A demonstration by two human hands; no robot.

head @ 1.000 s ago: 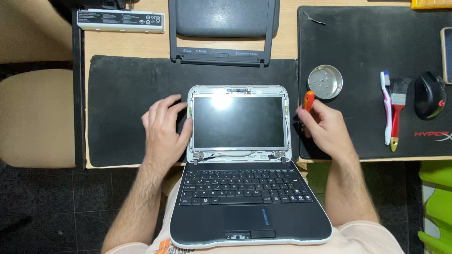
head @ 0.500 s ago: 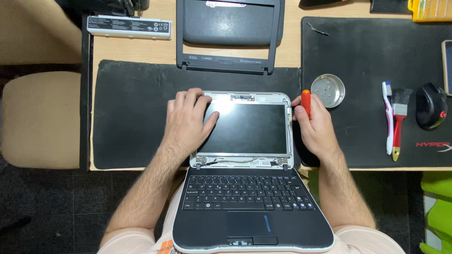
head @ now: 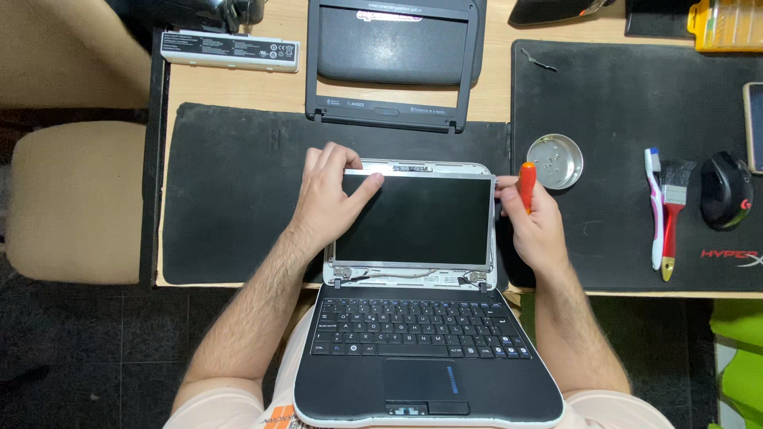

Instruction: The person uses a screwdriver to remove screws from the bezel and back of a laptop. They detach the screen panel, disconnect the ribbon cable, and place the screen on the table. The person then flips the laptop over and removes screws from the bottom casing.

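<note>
Wooden worktop (head: pixel 238 83) with black mats carries an opened laptop (head: pixel 425 349), where the left hand (head: pixel 330 199) pinches the bare screen panel (head: pixel 413 220) at its top-left corner, steadying it, while the right hand (head: pixel 536 226) braces the opposite edge, closed around a red-handled screwdriver (head: pixel 526 183).

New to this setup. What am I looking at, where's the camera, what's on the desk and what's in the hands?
No machine here: a person works with two bare hands. The one camera sits on their head and looks straight down.

A small laptop lies open, half on the lap, its screen laid back on a black mat with its frame off. That frame, the bezel, lies further up the desk beside a battery.

The left hand grips the screen's top left corner. The right hand holds an orange-handled screwdriver at the screen's right edge.

To the right: a metal dish, toothbrush, paintbrush and mouse.
</note>
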